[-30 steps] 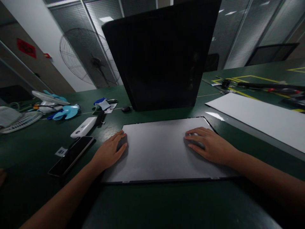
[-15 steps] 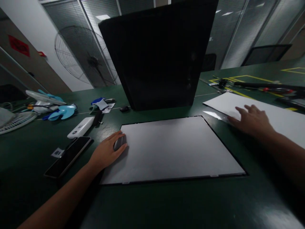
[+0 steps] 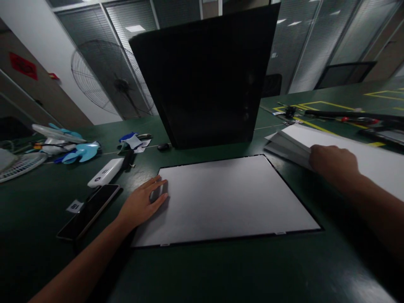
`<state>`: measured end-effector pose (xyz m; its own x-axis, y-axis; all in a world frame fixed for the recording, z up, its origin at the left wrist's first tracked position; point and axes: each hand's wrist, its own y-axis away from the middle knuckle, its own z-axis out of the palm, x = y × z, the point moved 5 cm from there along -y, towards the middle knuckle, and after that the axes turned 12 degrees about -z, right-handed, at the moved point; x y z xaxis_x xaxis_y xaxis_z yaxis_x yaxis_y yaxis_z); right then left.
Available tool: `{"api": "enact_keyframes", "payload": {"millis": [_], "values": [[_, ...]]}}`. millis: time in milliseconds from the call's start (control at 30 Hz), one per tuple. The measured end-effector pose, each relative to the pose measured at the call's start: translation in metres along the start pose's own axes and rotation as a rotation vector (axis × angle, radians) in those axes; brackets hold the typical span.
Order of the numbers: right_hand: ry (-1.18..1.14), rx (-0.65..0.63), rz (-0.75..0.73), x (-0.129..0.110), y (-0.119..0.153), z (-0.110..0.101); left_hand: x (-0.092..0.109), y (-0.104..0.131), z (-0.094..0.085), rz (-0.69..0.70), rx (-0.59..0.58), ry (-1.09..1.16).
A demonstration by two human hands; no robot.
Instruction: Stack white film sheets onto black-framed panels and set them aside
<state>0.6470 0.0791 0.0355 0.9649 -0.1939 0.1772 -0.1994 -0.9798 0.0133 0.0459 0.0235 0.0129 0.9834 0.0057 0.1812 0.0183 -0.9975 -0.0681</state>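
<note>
Panel (image 3: 217, 198): pale grey, plain, w/ thin blk border. Sheets (image 3: 375, 164) on R: plain wht, greyer toward L end. Surface (image 3: 202, 269): dk green, w/ yellow lines (image 3: 315, 126) far R. Monitor (image 3: 205, 80): solid blk. Phone (image 3: 91, 210): blk, paler rim. Box (image 3: 105, 172): wht, small blk marks. Tag (image 3: 75, 206): wht, blk print. Fan blades (image 3: 83, 153): lt blue. Wall sign (image 3: 23, 66): red, dk marking. Blinds (image 3: 331, 38): grey, fine horiz. stripes.
</note>
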Motion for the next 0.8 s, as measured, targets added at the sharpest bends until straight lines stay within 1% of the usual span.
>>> {"api": "enact_keyframes", "payload": {"millis": [100, 200, 333, 400, 433, 533, 633, 700, 800], "values": [[0.031, 0.014, -0.026, -0.014, 0.007, -0.007, 0.001, 0.001, -0.001, 0.002, 0.004, -0.008], [0.038, 0.013, -0.029, -0.023, 0.012, -0.01, 0.003, 0.002, -0.002, -0.003, 0.003, -0.018], [-0.007, 0.081, 0.013, -0.031, 0.021, -0.023, 0.004, 0.002, -0.003, 0.008, 0.01, -0.008], [-0.021, 0.117, -0.008, -0.041, 0.031, -0.032, 0.004, 0.002, -0.003, 0.011, 0.005, -0.003], [-0.017, 0.129, -0.041, -0.048, 0.036, -0.036, 0.004, 0.002, -0.002, 0.009, 0.001, -0.002], [0.035, 0.172, -0.22, -0.082, 0.057, -0.045, 0.002, 0.002, -0.001, -0.001, 0.0, -0.005], [0.067, 0.181, -0.485, -0.123, 0.084, -0.047, 0.002, 0.002, -0.001, 0.006, 0.009, -0.007], [0.055, 0.185, -0.694, -0.149, 0.104, -0.044, 0.002, 0.002, -0.001, 0.018, 0.015, -0.005], [0.008, 0.237, -1.077, -0.183, 0.137, -0.039, 0.003, 0.001, -0.001, 0.025, 0.012, -0.003]]}}
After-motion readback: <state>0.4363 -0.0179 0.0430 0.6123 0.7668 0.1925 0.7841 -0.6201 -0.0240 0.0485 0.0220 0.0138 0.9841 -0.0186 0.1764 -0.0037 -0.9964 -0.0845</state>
